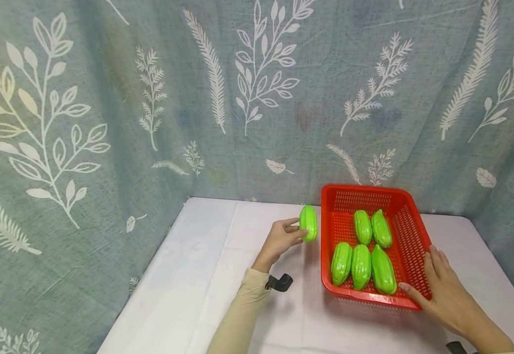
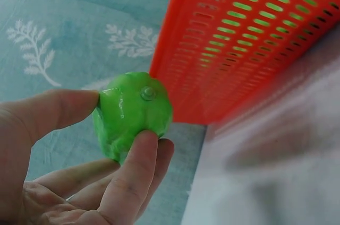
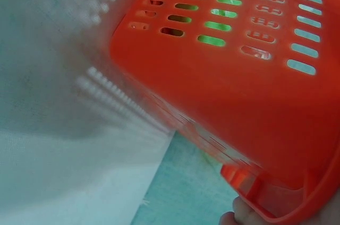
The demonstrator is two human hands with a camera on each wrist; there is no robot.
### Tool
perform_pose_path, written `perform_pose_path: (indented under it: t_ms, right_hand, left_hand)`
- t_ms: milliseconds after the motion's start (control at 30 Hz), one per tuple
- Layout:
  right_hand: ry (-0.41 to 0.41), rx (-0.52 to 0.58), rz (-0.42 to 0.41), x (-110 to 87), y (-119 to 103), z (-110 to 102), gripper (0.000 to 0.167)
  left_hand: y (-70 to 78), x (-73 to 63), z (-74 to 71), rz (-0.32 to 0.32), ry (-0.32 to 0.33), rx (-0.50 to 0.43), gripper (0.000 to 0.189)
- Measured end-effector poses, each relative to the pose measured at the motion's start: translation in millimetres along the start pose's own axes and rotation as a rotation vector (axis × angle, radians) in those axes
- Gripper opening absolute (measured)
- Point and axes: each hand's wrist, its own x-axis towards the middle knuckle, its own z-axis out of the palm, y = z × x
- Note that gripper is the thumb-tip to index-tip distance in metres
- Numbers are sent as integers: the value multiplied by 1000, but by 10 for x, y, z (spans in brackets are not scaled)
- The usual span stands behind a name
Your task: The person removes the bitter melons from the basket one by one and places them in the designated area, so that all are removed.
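My left hand (image 1: 281, 240) pinches a glossy bright green ribbed fruit (image 1: 308, 223) between thumb and fingers, just left of the basket. In the left wrist view the fruit (image 2: 133, 111) shows a small round nub at its near end, and the fingertips press its sides. Inside the red perforated basket (image 1: 368, 296) lie several similar green fruits (image 1: 361, 265), two towards the back and the others in a front row. My right hand (image 1: 451, 295) rests at the basket's front right corner, thumb on the front rim and straight fingers along the right side.
A white-covered table (image 1: 212, 255) carries the basket on its right half. Behind and at both sides hangs a grey-green curtain (image 1: 248, 162) with white leaf prints. The basket's slotted wall (image 2: 239, 34) stands close beside the held fruit.
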Motion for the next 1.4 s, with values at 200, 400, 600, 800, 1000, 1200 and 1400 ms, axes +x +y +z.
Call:
perform_pose_path:
  t_ms: [200, 400, 600, 800, 1000, 1200, 1400]
  right_hand:
    - [-28, -21, 25, 19, 5, -19, 115]
    - [-26, -15, 31, 10, -2, -14, 116]
    - [-21, -19, 35, 13, -7, -19, 116]
    - [-21, -20, 36, 10, -11, -15, 115]
    - [-25, -30, 38, 12, -17, -18, 115]
    - [-19, -23, 38, 15, -7, -18, 116]
    - [-13, -23, 35, 15, -2, -1, 115]
  left_hand:
    - [-64, -29, -12, -17, -2, 8, 57]
    - [-128, -26, -39, -21, -5, 17, 57]
    - [-211, -20, -43, -22, -2, 56, 57]
    - [-287, -37, -49, -36, -4, 59, 59]
    - [-350, -79, -62, -43, -2, 51, 61]
    - [-389, -100, -47, -50, -2, 67, 62]
    - [-461, -89, -43, -60, -2, 70, 61]
